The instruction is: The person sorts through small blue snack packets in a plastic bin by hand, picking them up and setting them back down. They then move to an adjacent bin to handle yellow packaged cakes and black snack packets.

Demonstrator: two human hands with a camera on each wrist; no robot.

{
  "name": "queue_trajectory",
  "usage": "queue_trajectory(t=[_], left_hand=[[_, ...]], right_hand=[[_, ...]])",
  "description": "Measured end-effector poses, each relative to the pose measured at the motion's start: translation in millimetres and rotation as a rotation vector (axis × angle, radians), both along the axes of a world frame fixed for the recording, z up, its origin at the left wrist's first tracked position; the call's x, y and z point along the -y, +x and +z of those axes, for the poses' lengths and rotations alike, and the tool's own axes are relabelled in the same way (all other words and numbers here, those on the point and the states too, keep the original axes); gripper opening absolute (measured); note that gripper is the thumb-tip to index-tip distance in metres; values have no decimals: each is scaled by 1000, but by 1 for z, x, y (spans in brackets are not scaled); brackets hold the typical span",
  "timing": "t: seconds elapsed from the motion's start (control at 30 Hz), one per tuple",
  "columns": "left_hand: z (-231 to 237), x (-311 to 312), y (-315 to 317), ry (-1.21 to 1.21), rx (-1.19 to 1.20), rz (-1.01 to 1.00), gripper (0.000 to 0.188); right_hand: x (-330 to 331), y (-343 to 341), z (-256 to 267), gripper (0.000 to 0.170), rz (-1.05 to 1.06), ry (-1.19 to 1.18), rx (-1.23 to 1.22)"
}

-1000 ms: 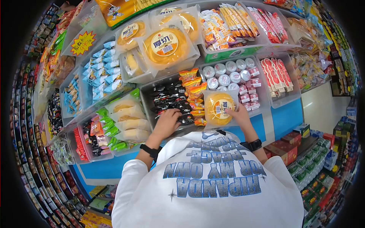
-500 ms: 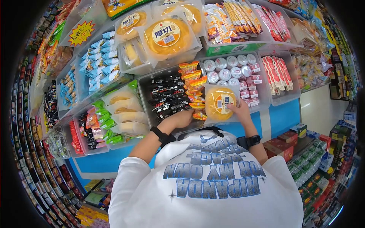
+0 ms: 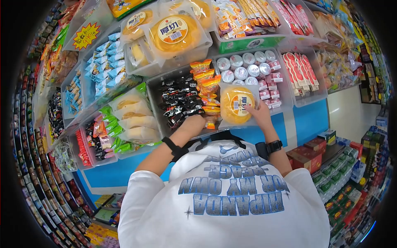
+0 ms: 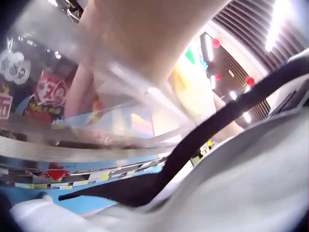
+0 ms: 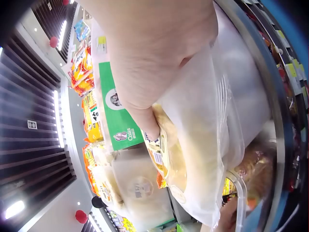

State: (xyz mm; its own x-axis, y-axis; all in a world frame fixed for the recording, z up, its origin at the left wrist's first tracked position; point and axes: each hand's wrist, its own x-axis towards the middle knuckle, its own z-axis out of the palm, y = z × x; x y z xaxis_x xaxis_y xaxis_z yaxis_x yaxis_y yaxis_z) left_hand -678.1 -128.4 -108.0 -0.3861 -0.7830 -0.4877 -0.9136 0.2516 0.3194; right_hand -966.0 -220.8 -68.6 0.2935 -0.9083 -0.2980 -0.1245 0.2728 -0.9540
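My right hand (image 3: 259, 114) holds a round packaged bread (image 3: 236, 103) in a clear bag by its right side. In the right wrist view the thumb (image 5: 150, 126) lies on the printed label, and the bag (image 5: 200, 121) spreads below the palm. My left hand (image 3: 194, 125) reaches down into the near end of a grey bin, between black-wrapped snack packets (image 3: 178, 99) and a column of orange snack packets (image 3: 211, 103). Its fingers are hidden in the head view. Through clear plastic in the left wrist view, the left fingers (image 4: 79, 94) point downward, blurred; I cannot tell what they hold.
White-lidded small tubs (image 3: 244, 68) and pink-white boxes (image 3: 269, 89) fill the bin to the right. More bagged breads (image 3: 175, 33) stand raised behind. On the left are blue packets (image 3: 108, 68) and a row of bagged breads (image 3: 136, 118). Stacked boxes (image 3: 308, 157) stand low at right.
The left hand has moved from above the black packets rightward and nearer to me, down beside the orange packets. The right hand keeps its hold on the bread.
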Motion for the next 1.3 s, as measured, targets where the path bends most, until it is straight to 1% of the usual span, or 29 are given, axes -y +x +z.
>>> queue_trajectory(t=[0.03,0.1,0.13,0.17,0.23,0.3,0.37,0.43,0.47,0.53,0.57,0.63,0.7,0.73,0.77,0.8,0.83,0.87,0.93,0.97,1.03,1.07,1.1,1.17,1.2,1.23,1.3], left_hand=[[14,0,4,1,1,-1,19],[42,1,8,86,127,-52,16],[42,1,8,104,120,-24,21],[43,1,9,101,121,-23,21],[44,3,10,162,68,41,24],[20,0,17,165,29,51,25],[26,-1,17,171,-6,63,27],[35,-2,13,155,-48,121,27],[36,-2,10,155,-44,123,27],[38,0,5,140,68,121,29],[34,1,6,139,68,121,29],[21,4,10,176,104,192,29],[35,8,24,164,-52,152,30],[50,6,30,145,-107,273,27],[45,2,40,141,-104,273,27],[35,-4,53,-13,-24,392,27],[36,-6,60,-166,56,507,27],[35,-8,64,-168,57,506,27],[39,-9,65,18,28,372,27],[42,-10,59,15,27,375,27],[47,-12,38,-109,52,328,28],[36,-16,33,-217,54,289,26],[25,-15,27,-217,55,287,26],[4,-13,19,-165,297,184,24],[-6,-13,19,-183,285,172,22],[1,-10,18,-183,284,172,22],[14,-6,15,-154,87,282,21]], right_hand=[[0,1,3,42,-1,-3,7],[0,-1,2,41,9,-2,10],[1,-1,0,41,21,-2,12],[1,-2,-3,41,21,-6,13],[1,-4,-10,40,15,11,47],[0,-4,-7,40,16,6,19],[-1,-4,-5,40,20,4,-6],[0,-3,-5,41,26,-6,3],[-1,-2,-5,41,28,-6,7],[-1,-2,-3,41,35,-5,40],[-1,-2,-2,41,35,-7,41],[-4,-1,0,41,24,-25,36],[-5,-1,3,41,23,-27,43],[-5,0,4,41,23,-32,52],[-4,-1,1,41,23,-35,56],[-2,-3,-6,41,28,-35,61],[-2,-2,-7,40,32,-34,65],[-2,-2,-8,40,31,-36,67],[-2,-4,-8,41,36,-41,33],[-1,-4,-7,41,39,-43,32],[-2,-3,-4,40,35,-31,8],[-2,-1,0,40,33,-32,10],[-2,-1,5,40,31,-27,-6],[-3,-1,6,40,28,-20,-24],[-3,-1,2,40,26,-25,-3],[-2,-1,-2,39,24,-30,18],[-2,-3,-8,39,22,-32,23]])
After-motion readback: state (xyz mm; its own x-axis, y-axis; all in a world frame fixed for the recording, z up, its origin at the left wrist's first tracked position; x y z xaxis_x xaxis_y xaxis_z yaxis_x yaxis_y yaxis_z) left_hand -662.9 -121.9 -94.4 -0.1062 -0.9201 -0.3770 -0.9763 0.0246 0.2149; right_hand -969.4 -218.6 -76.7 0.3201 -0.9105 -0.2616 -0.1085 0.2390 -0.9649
